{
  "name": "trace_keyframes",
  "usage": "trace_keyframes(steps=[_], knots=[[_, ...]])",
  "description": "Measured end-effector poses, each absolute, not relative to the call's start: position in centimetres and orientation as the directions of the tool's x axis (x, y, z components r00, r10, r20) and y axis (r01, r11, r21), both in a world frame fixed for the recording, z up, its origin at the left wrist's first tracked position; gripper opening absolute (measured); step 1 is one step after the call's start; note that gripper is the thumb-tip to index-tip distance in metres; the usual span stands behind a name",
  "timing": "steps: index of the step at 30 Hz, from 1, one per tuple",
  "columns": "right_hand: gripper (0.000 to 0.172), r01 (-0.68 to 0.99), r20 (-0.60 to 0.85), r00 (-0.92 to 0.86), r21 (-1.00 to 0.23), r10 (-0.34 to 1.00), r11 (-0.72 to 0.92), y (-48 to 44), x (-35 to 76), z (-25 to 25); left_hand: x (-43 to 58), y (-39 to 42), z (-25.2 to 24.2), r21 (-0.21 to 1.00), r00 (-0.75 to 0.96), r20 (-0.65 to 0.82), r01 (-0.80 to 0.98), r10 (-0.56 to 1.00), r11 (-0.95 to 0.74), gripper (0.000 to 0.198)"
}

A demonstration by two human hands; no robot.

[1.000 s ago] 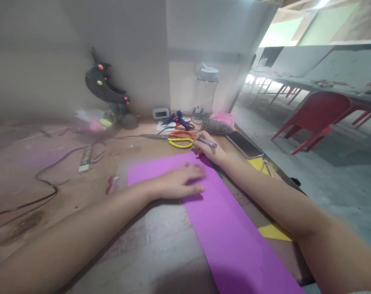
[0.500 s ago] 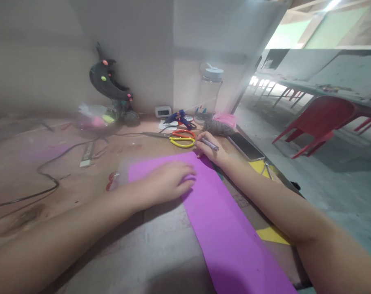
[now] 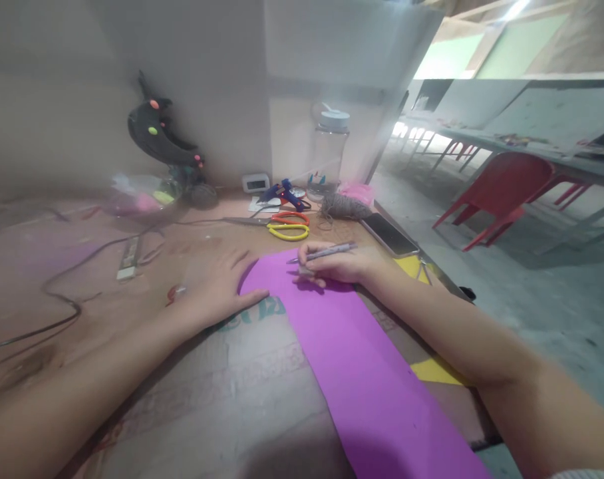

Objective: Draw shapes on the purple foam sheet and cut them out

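A long purple sheet (image 3: 352, 372), paper or thin foam, lies flat on the table, bending left at its far end. My left hand (image 3: 222, 286) is open, its thumb and fingers spread around that left end and resting on it. Above the far part of the sheet, my right hand (image 3: 334, 266) is closed on a pen (image 3: 329, 251), its tip pointing left. Something small and greyish shows under the right fingers, too unclear to name. Beyond the hands lie scissors (image 3: 289, 231) with yellow and orange handles.
Behind the scissors are a blue glue gun (image 3: 285, 193), a small white clock-like device (image 3: 256, 183), a clear bottle (image 3: 329, 153) and grey yarn (image 3: 346, 206). A phone (image 3: 389, 233) and yellow pieces (image 3: 436, 372) lie right. A black cord (image 3: 77, 306) crosses the left side.
My left hand has moved left and spread its fingers at the sheet's left end. My right hand has come nearer over the sheet, with the pen now pointing left. The view has shifted slightly.
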State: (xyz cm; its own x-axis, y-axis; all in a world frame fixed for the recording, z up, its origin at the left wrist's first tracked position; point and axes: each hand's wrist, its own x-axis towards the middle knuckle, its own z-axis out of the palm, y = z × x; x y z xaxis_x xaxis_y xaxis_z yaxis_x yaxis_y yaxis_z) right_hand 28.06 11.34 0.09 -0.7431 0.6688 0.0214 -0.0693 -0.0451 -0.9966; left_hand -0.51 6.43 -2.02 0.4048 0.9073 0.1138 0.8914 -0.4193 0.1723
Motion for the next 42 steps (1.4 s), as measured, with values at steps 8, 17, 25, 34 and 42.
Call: trace_keyframes(steps=[8, 17, 25, 34, 42], knots=[[0.021, 0.264, 0.238, -0.219, -0.919, 0.946, 0.293, 14.3, 31.3, 0.8, -1.1, 6.9, -0.5, 0.195, 0.468, -0.04, 0.87, 0.883, -0.453, 0.089], [0.026, 0.784, 0.344, -0.268, -0.465, 0.9, 0.412, 14.9, 33.4, 2.0, -1.6, 7.7, -0.1, 0.188, 0.485, -0.002, 0.859, 0.875, -0.476, 0.077], [0.048, 0.318, 0.27, -0.306, -0.875, 0.913, 0.366, 12.1, 29.1, 2.0, -1.5, 7.7, -0.4, 0.222, 0.406, 0.184, 0.87, 0.895, -0.44, 0.071], [0.035, 0.42, 0.271, -0.283, -0.827, 0.92, 0.373, 9.5, 28.2, 4.1, -0.5, 6.7, 0.0, 0.219, 0.312, 0.163, 0.913, 0.936, -0.343, 0.079], [0.033, 0.36, 0.294, -0.052, -0.886, 0.954, 0.293, 11.6, 28.6, 1.6, -3.2, 9.5, 0.2, 0.379, 0.361, 0.169, 0.835, 0.917, -0.398, 0.047]])
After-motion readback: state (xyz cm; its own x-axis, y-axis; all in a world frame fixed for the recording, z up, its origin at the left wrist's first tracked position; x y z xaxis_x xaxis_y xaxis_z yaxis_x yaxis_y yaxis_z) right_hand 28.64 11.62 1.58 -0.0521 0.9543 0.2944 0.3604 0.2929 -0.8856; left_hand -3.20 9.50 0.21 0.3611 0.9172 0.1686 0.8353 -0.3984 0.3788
